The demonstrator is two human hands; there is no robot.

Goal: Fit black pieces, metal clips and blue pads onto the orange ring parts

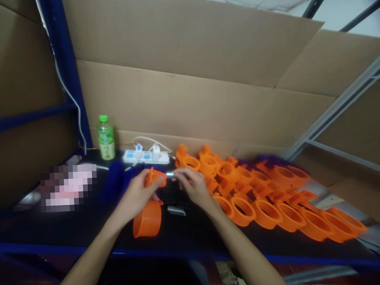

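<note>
My left hand (138, 194) is closed around a small orange plastic part (155, 178), held above the dark table. My right hand (193, 185) pinches a small silvery metal piece (170, 175) against that part's right side. Just below my left hand, an orange plastic cup-shaped ring (147, 220) lies on its side on the table. A small pale metal piece (176, 210) lies on the table between my wrists.
Several orange plastic rings (264, 198) spread across the table's right half. A green-capped bottle (106, 138) and a white power strip (145, 156) with plugs stand at the back. Cardboard sheets (191, 96) wall the rear. A blurred patch (69, 186) lies left.
</note>
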